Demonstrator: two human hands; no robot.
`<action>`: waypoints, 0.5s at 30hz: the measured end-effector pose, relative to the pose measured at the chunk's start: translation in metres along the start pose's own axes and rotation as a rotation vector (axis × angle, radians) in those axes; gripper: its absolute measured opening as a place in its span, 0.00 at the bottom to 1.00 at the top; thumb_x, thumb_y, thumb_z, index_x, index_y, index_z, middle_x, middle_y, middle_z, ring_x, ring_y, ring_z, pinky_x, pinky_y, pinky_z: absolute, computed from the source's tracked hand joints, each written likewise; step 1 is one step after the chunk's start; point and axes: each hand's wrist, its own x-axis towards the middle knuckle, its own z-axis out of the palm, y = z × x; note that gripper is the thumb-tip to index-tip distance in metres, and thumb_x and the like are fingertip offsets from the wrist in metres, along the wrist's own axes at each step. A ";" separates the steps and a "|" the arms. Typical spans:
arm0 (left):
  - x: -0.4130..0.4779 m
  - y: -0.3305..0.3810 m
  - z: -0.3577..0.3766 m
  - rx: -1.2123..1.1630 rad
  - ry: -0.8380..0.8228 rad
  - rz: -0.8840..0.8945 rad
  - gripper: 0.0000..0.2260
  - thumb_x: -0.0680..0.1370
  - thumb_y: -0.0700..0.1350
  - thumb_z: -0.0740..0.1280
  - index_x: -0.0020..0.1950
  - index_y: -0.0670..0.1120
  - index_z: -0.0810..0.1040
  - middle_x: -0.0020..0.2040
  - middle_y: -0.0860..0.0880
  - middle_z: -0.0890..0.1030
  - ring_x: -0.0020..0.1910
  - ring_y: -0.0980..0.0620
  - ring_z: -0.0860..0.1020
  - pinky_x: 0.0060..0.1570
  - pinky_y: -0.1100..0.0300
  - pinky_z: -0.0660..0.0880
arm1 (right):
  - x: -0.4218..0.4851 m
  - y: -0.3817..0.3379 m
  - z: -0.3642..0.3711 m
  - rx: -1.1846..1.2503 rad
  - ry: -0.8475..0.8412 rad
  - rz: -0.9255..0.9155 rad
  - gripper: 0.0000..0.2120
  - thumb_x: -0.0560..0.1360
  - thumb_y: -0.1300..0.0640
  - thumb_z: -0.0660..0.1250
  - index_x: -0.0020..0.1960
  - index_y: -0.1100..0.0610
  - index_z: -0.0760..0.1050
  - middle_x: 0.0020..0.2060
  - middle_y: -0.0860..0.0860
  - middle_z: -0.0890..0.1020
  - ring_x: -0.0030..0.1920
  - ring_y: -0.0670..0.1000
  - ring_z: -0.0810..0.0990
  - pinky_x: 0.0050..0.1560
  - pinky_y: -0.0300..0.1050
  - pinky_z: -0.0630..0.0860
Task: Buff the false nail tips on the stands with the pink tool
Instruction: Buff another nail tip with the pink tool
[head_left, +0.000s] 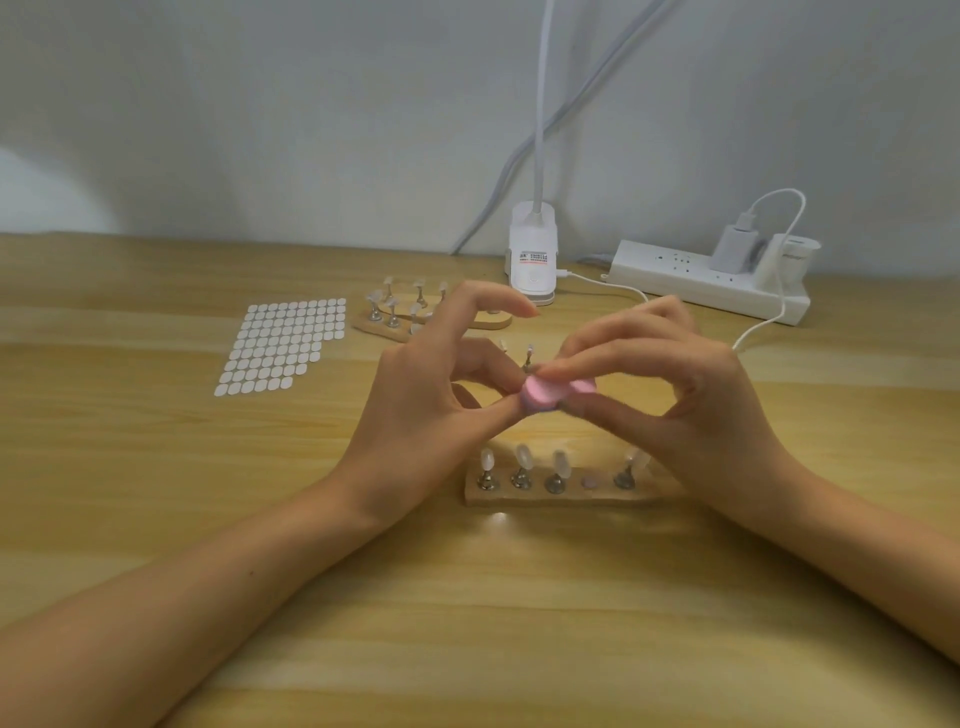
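Observation:
My right hand (675, 410) pinches the pink tool (545, 394), a small block with a purple side, between thumb and forefinger above the table. My left hand (431, 410) pinches thumb against middle finger right at the tool's left end, with its forefinger raised. What it pinches looks like one nail stand, almost wholly hidden behind the tool. Below the hands lies a wooden base (519, 501) with several metal stands bearing pale nail tips (523, 457) and one bare spot (589, 483). Another stand with a tip (529, 356) shows just behind my fingertips.
At the back a second wooden base (379, 330) carries several more stands. A sheet of white sticky dots (283, 345) lies to the left. A white clip lamp (532, 260), a power strip (711, 280) and a charging cable (758, 332) sit at the back right.

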 end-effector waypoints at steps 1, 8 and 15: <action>0.000 0.000 0.000 0.003 -0.004 0.004 0.22 0.72 0.47 0.77 0.63 0.49 0.74 0.38 0.54 0.86 0.40 0.57 0.85 0.32 0.67 0.74 | 0.000 0.000 0.000 -0.005 -0.013 -0.016 0.09 0.73 0.50 0.71 0.54 0.45 0.81 0.49 0.41 0.83 0.51 0.52 0.75 0.51 0.43 0.69; 0.000 0.001 0.000 -0.018 -0.009 0.000 0.23 0.71 0.47 0.77 0.64 0.48 0.74 0.39 0.53 0.86 0.39 0.56 0.85 0.33 0.69 0.73 | 0.000 -0.002 0.002 0.012 -0.018 -0.004 0.09 0.73 0.49 0.72 0.54 0.45 0.81 0.48 0.41 0.83 0.51 0.54 0.76 0.52 0.41 0.68; 0.001 0.001 -0.001 -0.057 -0.011 -0.031 0.25 0.71 0.47 0.78 0.64 0.50 0.73 0.38 0.52 0.86 0.39 0.55 0.85 0.33 0.68 0.73 | 0.000 -0.005 0.003 -0.013 -0.018 -0.007 0.10 0.73 0.49 0.72 0.53 0.46 0.81 0.49 0.42 0.83 0.51 0.54 0.77 0.52 0.45 0.69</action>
